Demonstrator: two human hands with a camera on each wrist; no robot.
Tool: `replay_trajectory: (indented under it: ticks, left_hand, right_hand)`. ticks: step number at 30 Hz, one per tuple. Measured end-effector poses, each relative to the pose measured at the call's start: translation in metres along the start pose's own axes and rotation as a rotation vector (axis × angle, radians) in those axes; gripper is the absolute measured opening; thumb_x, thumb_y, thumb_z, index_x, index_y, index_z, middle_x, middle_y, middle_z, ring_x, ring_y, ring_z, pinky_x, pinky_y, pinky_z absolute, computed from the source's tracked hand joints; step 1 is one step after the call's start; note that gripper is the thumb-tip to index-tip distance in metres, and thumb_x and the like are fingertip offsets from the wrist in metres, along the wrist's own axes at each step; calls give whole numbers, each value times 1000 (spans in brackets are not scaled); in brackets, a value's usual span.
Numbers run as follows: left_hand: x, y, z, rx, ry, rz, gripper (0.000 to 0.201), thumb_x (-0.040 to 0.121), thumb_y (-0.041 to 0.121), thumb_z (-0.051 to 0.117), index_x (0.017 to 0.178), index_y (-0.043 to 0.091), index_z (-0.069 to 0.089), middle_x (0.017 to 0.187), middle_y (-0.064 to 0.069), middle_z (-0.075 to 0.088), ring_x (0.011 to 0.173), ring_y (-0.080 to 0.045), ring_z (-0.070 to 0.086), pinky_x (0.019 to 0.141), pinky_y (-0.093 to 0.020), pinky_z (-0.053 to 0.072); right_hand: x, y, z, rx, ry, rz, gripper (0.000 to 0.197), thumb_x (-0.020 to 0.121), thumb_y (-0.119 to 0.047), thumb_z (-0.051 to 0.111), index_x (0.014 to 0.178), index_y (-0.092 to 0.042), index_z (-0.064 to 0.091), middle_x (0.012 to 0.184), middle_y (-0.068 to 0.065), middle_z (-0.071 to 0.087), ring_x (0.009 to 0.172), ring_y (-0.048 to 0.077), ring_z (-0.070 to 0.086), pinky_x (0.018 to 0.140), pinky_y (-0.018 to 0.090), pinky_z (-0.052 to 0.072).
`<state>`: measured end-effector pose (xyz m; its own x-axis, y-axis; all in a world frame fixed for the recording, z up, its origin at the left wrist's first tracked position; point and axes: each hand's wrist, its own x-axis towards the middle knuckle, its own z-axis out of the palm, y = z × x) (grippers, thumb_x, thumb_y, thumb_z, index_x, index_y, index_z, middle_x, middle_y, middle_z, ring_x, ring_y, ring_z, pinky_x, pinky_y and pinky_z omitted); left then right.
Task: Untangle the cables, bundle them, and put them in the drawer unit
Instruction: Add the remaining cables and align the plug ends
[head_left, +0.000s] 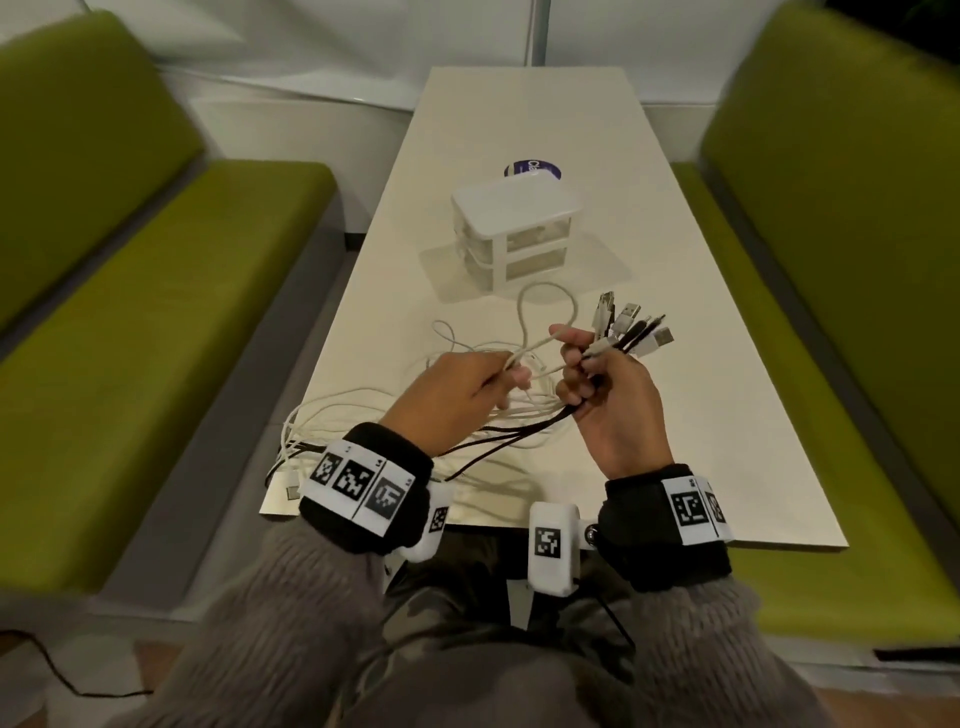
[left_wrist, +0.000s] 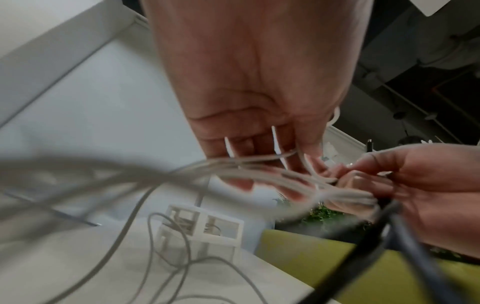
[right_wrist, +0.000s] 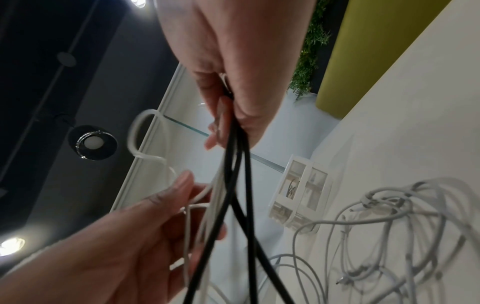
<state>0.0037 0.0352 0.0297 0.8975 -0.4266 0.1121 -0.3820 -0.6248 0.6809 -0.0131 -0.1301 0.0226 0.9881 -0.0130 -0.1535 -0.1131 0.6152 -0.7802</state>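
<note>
I sit at the near end of a long white bench (head_left: 691, 426) with green padded seats (head_left: 156, 291) along both sides. My right hand (head_left: 613, 400) is curled round a bunch of cables (head_left: 519, 415), white ones and a few black ones, gripped just below their plugs. The plug ends (head_left: 631, 325) fan out above my fist, pointing up and away from me toward the right; several look like flat metal USB plugs. From the bottom of that fist the cables run down and to my left, their length slanting across the near part of the bench, where they spread into a loose tangle of loops lying on the surface and reaching its near left corner. My left hand (head_left: 457, 395), just beside the right, pinches a single white cable (head_left: 524, 332) between thumb and fingers; that cable rises into a tall loop that stands up and leans away from me toward the drawer unit (head_left: 514, 228).

The drawer unit is small and white with see-through drawer fronts, two levels visible. It stands near the middle of the bench beyond my hands, apart from the cables, with one corner turned toward me. Behind it lies a round dark blue sticker (head_left: 535, 169), mostly hidden; I can read only the white letters "Cl". Both wrists wear black bands (head_left: 670, 525) with white square-patterned markers
</note>
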Motion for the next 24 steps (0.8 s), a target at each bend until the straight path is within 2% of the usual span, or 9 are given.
replay_trajectory:
  ticks: [4,7,10,12,14,16,17,20,24]
  left_hand:
    - [-11,-7,-27,62,83,86,30,93,30,53,74,8,59,61,10,48,61,3,47,59,-13,34]
    - [-29,-19,-54,48,118,-7,31,94,28,51,68,13,60,64,11,61,62,-3,53,59,-14,38]
    - [-50,-40,-83,100,170,-137,32,95,31,47,67,23,60,70,6,67,67,-13,60,65,-25,45]
    - [-66,-55,-105,260,177,-252,28,95,29,49,73,24,65,65,1,65,60,-16,58,57,-22,42]
    - [-76,-73,-121,367,80,-423,21,94,27,51,86,20,69,74,-9,67,62,-18,58,55,-23,40]
    - [-77,-91,-124,473,-67,-579,27,92,30,54,112,16,66,97,-15,67,87,-26,60,71,-30,45]
    - [-74,-96,-120,520,-146,-598,43,90,35,56,128,15,55,114,-15,62,104,-29,56,86,-35,44]
    - [-60,-79,-91,404,-233,-428,90,68,51,49,148,21,22,150,-5,31,137,-25,27,112,-35,24]
    - [-29,-10,-42,201,-60,-63,95,73,67,50,149,23,13,153,4,22,141,-11,16,112,-24,12]
  right_hand:
    - [2,4,2,-19,30,-35,33,94,4,32,105,0,63,69,-3,49,49,5,29,47,18,28]
    - [2,5,-2,-9,28,-82,26,99,-1,38,106,-2,63,73,-4,53,48,4,31,48,16,28]
    - [3,9,-6,-14,63,-167,23,101,-9,41,98,-6,63,70,-6,56,48,3,34,49,15,31]
    - [4,11,-7,3,91,-206,23,101,-12,41,94,-9,62,68,-6,59,47,3,36,50,15,33]
    - [5,12,-6,34,91,-223,25,102,-14,39,91,-9,61,65,-6,61,50,4,40,52,15,36]
    - [5,15,-3,81,71,-218,26,102,-16,38,86,-9,58,63,-4,59,57,6,49,60,18,42]
    - [5,17,0,105,57,-211,26,102,-18,37,85,-10,56,62,-3,57,63,9,55,67,21,46]
    - [5,19,10,184,10,-168,29,103,-24,35,80,-12,49,57,-1,48,77,18,63,90,36,50]
    - [3,19,25,202,4,-140,34,104,-28,34,75,-12,45,56,-1,37,54,15,47,80,36,55]
